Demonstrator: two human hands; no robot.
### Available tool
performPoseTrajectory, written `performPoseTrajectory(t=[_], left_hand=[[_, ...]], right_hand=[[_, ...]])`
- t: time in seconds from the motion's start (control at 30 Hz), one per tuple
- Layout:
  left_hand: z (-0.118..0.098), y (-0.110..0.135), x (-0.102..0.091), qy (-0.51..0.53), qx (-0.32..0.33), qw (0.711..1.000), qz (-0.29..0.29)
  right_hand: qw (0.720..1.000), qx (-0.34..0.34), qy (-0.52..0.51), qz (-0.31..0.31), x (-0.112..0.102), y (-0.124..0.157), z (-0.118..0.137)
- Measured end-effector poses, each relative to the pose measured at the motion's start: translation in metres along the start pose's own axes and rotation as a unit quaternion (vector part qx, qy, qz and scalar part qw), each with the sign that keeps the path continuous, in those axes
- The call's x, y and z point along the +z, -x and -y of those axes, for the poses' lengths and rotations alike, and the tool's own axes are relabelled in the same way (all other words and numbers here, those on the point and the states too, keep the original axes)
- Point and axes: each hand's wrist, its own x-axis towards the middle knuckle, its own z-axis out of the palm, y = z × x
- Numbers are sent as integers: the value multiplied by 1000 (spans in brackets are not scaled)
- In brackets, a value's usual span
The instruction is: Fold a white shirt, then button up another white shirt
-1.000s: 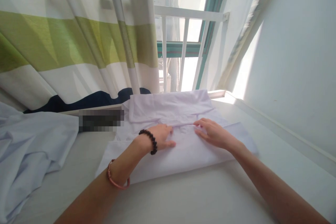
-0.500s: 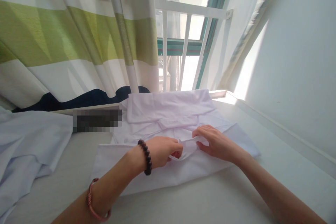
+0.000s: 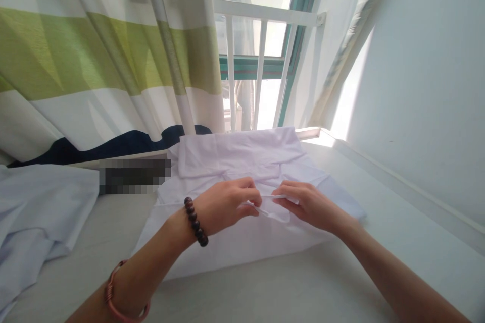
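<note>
A white garment (image 3: 242, 257) lies partly folded on the pale surface, its far part doubled over in a flat panel. My left hand (image 3: 231, 202), with a dark bead bracelet at the wrist, pinches a raised edge of the fabric near its middle. Just to the right, my right hand (image 3: 306, 202) grips the same edge between thumb and fingers. A small loose flap of cloth hangs between the two hands. Part of the garment behind the fingers is hidden.
More white cloth (image 3: 41, 212) lies crumpled at the left. Behind it is a blurred-out dark patch (image 3: 132, 176). A green and white curtain (image 3: 113, 60) and a white railing (image 3: 265, 10) stand at the back, before a window. A white wall (image 3: 424, 86) rises at the right.
My left hand has moved up and slightly left, now pinching the cloth edge level with my right hand. The small flap between them has shifted. The camera view has turned slightly.
</note>
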Motion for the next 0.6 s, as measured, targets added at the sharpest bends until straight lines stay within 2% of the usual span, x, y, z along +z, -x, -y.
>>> performPoseTrajectory(t=[0.1,0.23,0.4,0.5,0.6], left_hand=[[-1,0,-1,-5,-3,1000,-28],[3,0,3,-2,-1,999,-32],[2,-1,5,29,-20,998,-54],[2,-2,5,42,-39,996,-71],[5,0,2,35,-44,996,-65]], right_hand=[[1000,-12,-14,2,-1,0,5],[999,-16,-32,3,-3,0,11],[997,8,-54,49,-14,0,15],[993,47,-68,80,-27,5,6],[988,108,-23,106,-48,18,-16]])
